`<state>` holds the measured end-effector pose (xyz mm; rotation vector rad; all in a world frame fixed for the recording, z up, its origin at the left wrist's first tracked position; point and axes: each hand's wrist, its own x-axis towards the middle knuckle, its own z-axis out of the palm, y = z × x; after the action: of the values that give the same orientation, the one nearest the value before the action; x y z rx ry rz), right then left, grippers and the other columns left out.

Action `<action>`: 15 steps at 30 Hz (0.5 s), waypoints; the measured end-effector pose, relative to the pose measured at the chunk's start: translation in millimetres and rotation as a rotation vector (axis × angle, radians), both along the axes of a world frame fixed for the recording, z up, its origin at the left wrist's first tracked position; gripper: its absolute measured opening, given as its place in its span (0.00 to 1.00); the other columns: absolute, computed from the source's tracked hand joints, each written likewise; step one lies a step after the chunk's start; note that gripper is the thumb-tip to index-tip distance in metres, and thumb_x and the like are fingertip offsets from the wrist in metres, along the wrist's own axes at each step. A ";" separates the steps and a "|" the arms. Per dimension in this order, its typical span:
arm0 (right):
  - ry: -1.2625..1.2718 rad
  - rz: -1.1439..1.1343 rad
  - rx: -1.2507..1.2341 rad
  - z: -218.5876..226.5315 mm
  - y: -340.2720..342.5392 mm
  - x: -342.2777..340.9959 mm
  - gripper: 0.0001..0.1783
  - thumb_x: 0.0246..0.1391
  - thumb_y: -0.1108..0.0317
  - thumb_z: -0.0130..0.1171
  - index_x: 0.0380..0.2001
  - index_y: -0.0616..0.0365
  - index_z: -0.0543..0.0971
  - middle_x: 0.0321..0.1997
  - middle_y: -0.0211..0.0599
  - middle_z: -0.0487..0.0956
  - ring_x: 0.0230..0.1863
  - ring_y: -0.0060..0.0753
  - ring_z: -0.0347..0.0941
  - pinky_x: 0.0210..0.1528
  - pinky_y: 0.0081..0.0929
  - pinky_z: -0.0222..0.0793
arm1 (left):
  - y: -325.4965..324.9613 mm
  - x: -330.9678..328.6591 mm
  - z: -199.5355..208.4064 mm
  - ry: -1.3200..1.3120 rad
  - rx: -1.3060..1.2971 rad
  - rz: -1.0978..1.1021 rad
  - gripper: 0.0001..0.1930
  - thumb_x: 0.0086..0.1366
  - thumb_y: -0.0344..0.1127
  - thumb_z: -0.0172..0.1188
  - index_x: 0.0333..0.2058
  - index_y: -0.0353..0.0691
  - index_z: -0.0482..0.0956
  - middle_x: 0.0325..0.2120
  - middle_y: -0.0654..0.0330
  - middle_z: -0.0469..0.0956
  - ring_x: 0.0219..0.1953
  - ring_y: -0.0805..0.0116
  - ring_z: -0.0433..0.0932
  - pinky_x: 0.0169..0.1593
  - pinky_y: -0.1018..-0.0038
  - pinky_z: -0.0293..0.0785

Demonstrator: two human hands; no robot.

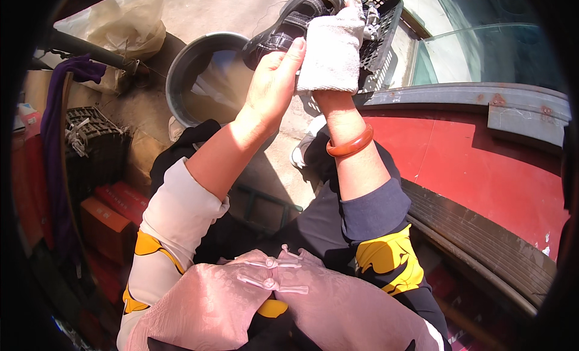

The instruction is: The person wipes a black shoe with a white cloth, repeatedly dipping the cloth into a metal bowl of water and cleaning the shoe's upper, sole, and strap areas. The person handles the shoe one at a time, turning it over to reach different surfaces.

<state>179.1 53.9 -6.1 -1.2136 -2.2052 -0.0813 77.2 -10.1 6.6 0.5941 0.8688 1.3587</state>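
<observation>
A black strappy sandal (286, 34) is held up in front of me, above the basin and crate. My left hand (277, 73) is closed on its near end, thumb pointing up. A white towelling cloth (330, 56) wraps over my right hand (351, 12) down to the wrist, beside the sandal. Most of that hand's fingers are hidden under the cloth. The cloth meets the sandal's right side; how firmly it presses there, I cannot tell. An orange-brown bangle (350, 141) circles my right wrist.
A grey round basin (175, 79) of murky water stands at the far left. Behind my right hand is a black plastic crate (386, 31). A red panel with a metal rail (446, 96) and glass borders the right. Red boxes (105, 218) and a purple cloth (54, 134) are on the left.
</observation>
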 end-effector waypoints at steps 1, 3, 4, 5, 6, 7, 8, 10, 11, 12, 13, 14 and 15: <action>0.229 0.035 -0.008 1.8 8.0 0.3 0.23 0.53 0.61 0.58 0.49 0.62 0.73 0.46 0.43 0.74 0.50 0.43 0.70 0.57 0.36 0.63 | -2.3 -0.3 1.8 -0.020 -0.022 -0.026 0.19 0.74 0.45 0.47 0.42 0.36 0.81 0.36 0.64 0.81 0.38 0.79 0.75 0.44 0.79 0.69; 0.436 0.065 -0.001 8.1 13.9 2.1 0.22 0.51 0.63 0.60 0.49 0.60 0.73 0.43 0.42 0.74 0.48 0.41 0.70 0.54 0.34 0.65 | -4.5 -6.5 -1.3 -0.023 -0.038 -0.080 0.17 0.74 0.45 0.48 0.40 0.39 0.80 0.31 0.68 0.78 0.31 0.82 0.70 0.32 0.82 0.63; 0.416 0.059 0.014 12.5 14.9 2.7 0.22 0.50 0.63 0.60 0.48 0.60 0.73 0.43 0.41 0.74 0.47 0.41 0.70 0.54 0.33 0.65 | -5.1 -10.0 2.6 -0.064 -0.029 -0.097 0.16 0.73 0.45 0.48 0.40 0.40 0.80 0.30 0.68 0.78 0.29 0.83 0.68 0.30 0.82 0.61; 0.395 0.054 0.029 17.4 16.0 3.1 0.22 0.50 0.63 0.60 0.48 0.60 0.73 0.42 0.41 0.74 0.47 0.41 0.71 0.53 0.33 0.66 | -5.7 -13.8 4.0 -0.105 -0.020 -0.114 0.16 0.73 0.45 0.49 0.39 0.41 0.80 0.29 0.69 0.77 0.28 0.83 0.67 0.28 0.83 0.59; 0.377 0.050 0.042 22.0 16.8 2.2 0.21 0.50 0.63 0.60 0.47 0.60 0.73 0.42 0.41 0.74 0.47 0.40 0.71 0.53 0.32 0.66 | -4.7 -20.4 3.2 -0.119 -0.036 -0.126 0.14 0.73 0.44 0.49 0.41 0.42 0.79 0.33 0.67 0.79 0.30 0.83 0.70 0.26 0.83 0.57; 0.360 0.047 0.055 26.1 17.6 1.7 0.21 0.49 0.64 0.60 0.47 0.59 0.73 0.42 0.41 0.75 0.46 0.40 0.71 0.52 0.32 0.66 | -2.1 -21.7 8.6 -0.199 -0.042 -0.066 0.15 0.74 0.44 0.47 0.46 0.41 0.76 0.40 0.64 0.80 0.36 0.81 0.73 0.26 0.83 0.58; 0.342 0.046 0.068 29.2 18.4 1.9 0.21 0.49 0.64 0.60 0.46 0.59 0.73 0.41 0.40 0.75 0.46 0.39 0.71 0.52 0.31 0.66 | 1.1 -28.2 8.4 -0.309 0.013 -0.091 0.16 0.74 0.44 0.45 0.49 0.40 0.73 0.44 0.62 0.79 0.40 0.79 0.74 0.27 0.82 0.58; -0.167 -0.142 0.258 34.9 21.0 8.5 0.17 0.55 0.66 0.55 0.48 0.56 0.73 0.37 0.33 0.78 0.38 0.28 0.73 0.46 0.21 0.67 | 4.0 -35.6 16.7 -0.432 -0.023 -0.014 0.18 0.75 0.45 0.41 0.54 0.40 0.70 0.50 0.61 0.76 0.48 0.75 0.73 0.29 0.82 0.59; 0.456 -0.050 -0.101 30.8 20.5 8.4 0.16 0.58 0.65 0.53 0.49 0.56 0.72 0.40 0.35 0.78 0.38 0.27 0.73 0.43 0.21 0.68 | 4.7 -36.6 17.1 -0.424 -0.005 -0.017 0.18 0.75 0.45 0.42 0.54 0.40 0.69 0.51 0.61 0.76 0.48 0.75 0.72 0.29 0.81 0.59; 1.068 0.057 -0.473 22.6 18.9 7.8 0.16 0.61 0.64 0.51 0.50 0.57 0.71 0.42 0.37 0.78 0.37 0.26 0.73 0.41 0.22 0.70 | 5.7 -38.1 15.2 -0.416 0.016 -0.017 0.18 0.75 0.45 0.42 0.54 0.41 0.69 0.51 0.61 0.76 0.49 0.75 0.72 0.29 0.81 0.59; 1.669 0.175 -0.863 16.5 18.1 7.0 0.15 0.64 0.63 0.50 0.50 0.57 0.70 0.44 0.39 0.78 0.36 0.25 0.73 0.39 0.22 0.71 | 7.0 -39.9 12.6 -0.408 0.037 -0.017 0.18 0.75 0.45 0.43 0.55 0.41 0.69 0.51 0.62 0.76 0.49 0.76 0.72 0.30 0.81 0.60; 1.603 0.218 -0.759 13.2 17.7 10.2 0.15 0.64 0.66 0.49 0.52 0.58 0.68 0.44 0.39 0.77 0.37 0.25 0.73 0.41 0.21 0.71 | 10.0 -42.1 8.9 -0.404 0.017 -0.010 0.17 0.74 0.44 0.44 0.55 0.42 0.69 0.51 0.62 0.75 0.50 0.76 0.71 0.30 0.81 0.60; 1.332 0.165 -0.600 18.8 16.3 9.6 0.15 0.64 0.67 0.49 0.52 0.58 0.66 0.47 0.38 0.75 0.42 0.26 0.72 0.47 0.21 0.69 | 10.0 -42.5 9.0 -0.399 0.023 -0.006 0.17 0.74 0.43 0.44 0.55 0.42 0.69 0.51 0.62 0.75 0.50 0.76 0.71 0.30 0.81 0.60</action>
<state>188.7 70.2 12.7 -0.8769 -1.0966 1.1705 34.7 0.0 15.6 0.3249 0.5279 1.4197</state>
